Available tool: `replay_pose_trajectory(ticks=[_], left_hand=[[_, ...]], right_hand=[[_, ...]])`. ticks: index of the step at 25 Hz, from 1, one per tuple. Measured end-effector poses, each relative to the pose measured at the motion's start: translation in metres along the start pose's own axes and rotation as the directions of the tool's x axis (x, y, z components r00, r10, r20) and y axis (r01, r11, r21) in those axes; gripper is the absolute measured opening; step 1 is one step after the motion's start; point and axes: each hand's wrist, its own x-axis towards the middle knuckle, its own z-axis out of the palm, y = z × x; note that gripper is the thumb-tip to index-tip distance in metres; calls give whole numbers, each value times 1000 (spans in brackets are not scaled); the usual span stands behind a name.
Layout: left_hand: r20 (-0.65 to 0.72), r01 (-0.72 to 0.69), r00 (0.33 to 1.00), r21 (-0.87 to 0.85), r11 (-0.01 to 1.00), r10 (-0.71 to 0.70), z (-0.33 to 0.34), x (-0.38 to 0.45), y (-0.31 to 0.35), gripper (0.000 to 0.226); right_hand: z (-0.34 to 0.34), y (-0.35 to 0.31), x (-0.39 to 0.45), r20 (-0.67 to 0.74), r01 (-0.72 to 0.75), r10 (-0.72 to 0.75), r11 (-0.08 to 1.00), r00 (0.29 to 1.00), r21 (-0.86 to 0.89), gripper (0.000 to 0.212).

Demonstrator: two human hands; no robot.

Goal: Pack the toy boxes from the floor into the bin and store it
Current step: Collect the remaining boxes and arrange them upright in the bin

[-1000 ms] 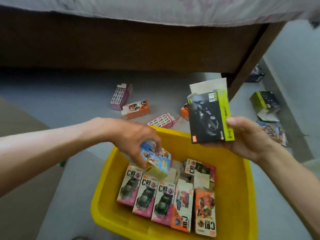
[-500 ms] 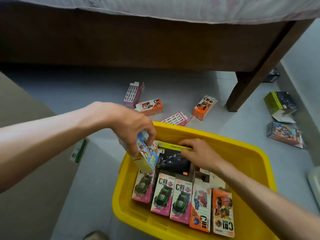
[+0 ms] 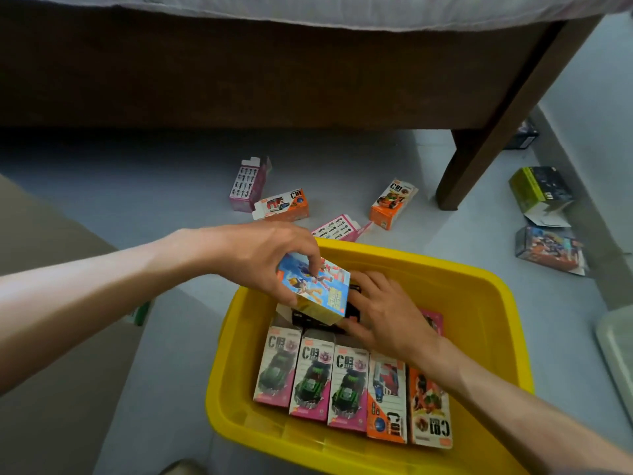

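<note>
The left hand (image 3: 270,262) is pinching a blue cartoon box (image 3: 317,291) between thumb and fingers, holding it tilted just above the far left part of the yellow bin (image 3: 479,303). The right hand (image 3: 383,313) is lying with fingers spread flat on a black box (image 3: 310,320), pressing it down behind the near row of pink car boxes (image 3: 310,375) and orange boxes (image 3: 409,402), which are lying side by side on the bin floor. To do this step well, the right hand probably wants to be sliding the black box flush against the far wall and then getting out of the way, so the blue box is going in flat beside or on top of it rather than propped on an edge. Levelling the blue box before letting go should be keeping the layer even. More boxes are waiting on the floor (image 3: 171,207) beyond the bin: a pink one standing (image 3: 248,183), two orange ones (image 3: 284,205) and another pink one lying near the far rim, and others far right by the bed leg (image 3: 479,149).
</note>
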Motion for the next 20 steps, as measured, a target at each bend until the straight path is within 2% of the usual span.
replay_pose_trajectory(ticks=[1,2,3,4,5,7,8,10,12,14,16,18,20], left_hand=[[-35,-9,999,-12,1000,8,7,2,3,45],[-76,-19,997,-17,1000,18,15,7,9,46],[-125,-28,992,-9,1000,26,24,13,16,46],[-176,-34,984,6,999,35,34,21,25,46],[-225,-42,973,21,999,45,44,31,36,45],[-289,-61,955,20,998,64,61,53,59,44],[-296,-69,953,-4,998,65,68,63,68,45],[-245,-71,968,-40,997,59,80,77,77,47],[-175,-54,983,11,998,56,89,84,76,38],[-109,-21,994,57,998,27,97,86,73,27],[-72,-3,997,52,999,7,107,87,73,26],[-91,2,996,53,999,2,115,91,72,38],[-100,71,993,153,986,-56,118,93,64,63]], right_hand=[[-9,2,-3,-97,-100,120,976,988,193,38],[-21,7,-7,-151,-191,276,886,949,423,28],[-36,12,-10,-124,-236,396,740,910,630,26],[-51,17,-15,-93,-222,403,667,911,711,31],[-65,22,-22,-90,-166,320,689,943,706,42],[-79,28,-30,-50,-38,68,892,996,451,62],[-82,30,-33,-20,4,3,949,1000,315,65],[-82,40,-40,32,-45,40,984,999,171,60],[-78,50,-51,183,-130,97,975,978,180,63],[-69,52,-61,384,-182,124,976,915,118,73],[-57,47,-62,459,-222,162,972,874,80,80],[-44,39,-59,480,-283,203,954,853,100,89],[-36,36,-55,479,-319,269,947,836,24,91]])
